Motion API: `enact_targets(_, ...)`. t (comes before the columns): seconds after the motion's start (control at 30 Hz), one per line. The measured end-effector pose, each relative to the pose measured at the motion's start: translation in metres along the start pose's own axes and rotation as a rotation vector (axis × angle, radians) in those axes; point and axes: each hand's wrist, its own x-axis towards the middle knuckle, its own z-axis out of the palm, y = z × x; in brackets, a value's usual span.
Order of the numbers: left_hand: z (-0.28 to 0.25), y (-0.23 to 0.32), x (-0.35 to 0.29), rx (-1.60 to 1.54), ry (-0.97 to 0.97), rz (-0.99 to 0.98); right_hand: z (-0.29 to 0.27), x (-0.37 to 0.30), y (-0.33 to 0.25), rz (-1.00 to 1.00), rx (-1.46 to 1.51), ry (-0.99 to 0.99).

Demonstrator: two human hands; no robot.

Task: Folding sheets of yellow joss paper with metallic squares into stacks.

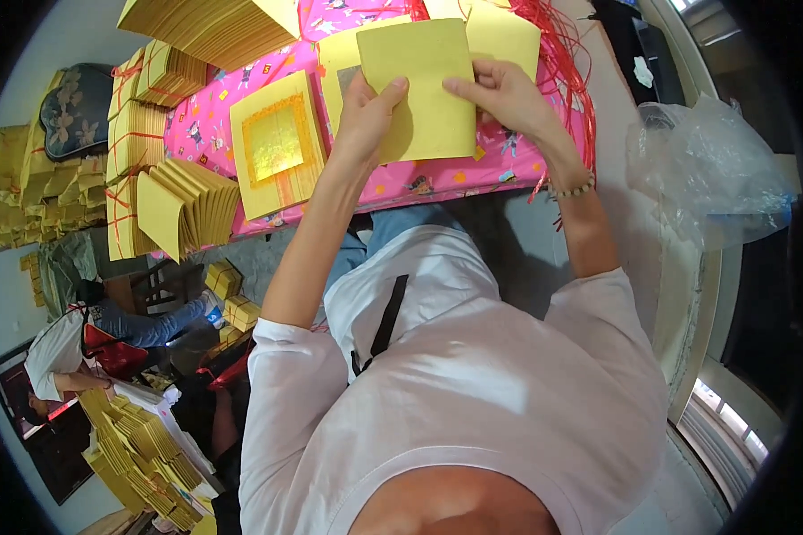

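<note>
Both my hands hold a yellow paper sheet [424, 89] above the table; whether it is one sheet or a thin stack I cannot tell. My left hand [366, 116] grips its left edge, thumb on top. At the right edge, my right hand [509, 96] pinches it, thumb on the face and fingers behind. More yellow paper [509, 43] lies beneath and beyond it. Left of my hands is a stack of yellow paper [248, 198] with a gold foil square [277, 147] on top, bordered in orange.
A pink patterned cloth [424, 185] covers the table. Red strings [573, 76] hang over its right end. Tied yellow paper bundles [136, 138] and a fanned stack [183, 205] line the left. A clear plastic bag [714, 160] sits at right. Another person [62, 357] is at lower left.
</note>
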Motion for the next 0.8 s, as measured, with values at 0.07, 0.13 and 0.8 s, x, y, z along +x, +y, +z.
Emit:
enact_targets(0.07,0.005,0.004,-0.002,0.010,0.013,0.001,-0.002,-0.009,0.000,0.046,-0.004,-0.053)
enact_targets(0.13,0.009,0.006,-0.007,0.021,0.031,0.003,0.002,-0.015,0.008,0.040,0.080,-0.077)
enact_targets(0.8,0.027,0.017,-0.043,0.184,-0.068,0.129,0.000,-0.063,0.011,-0.017,0.292,-0.012)
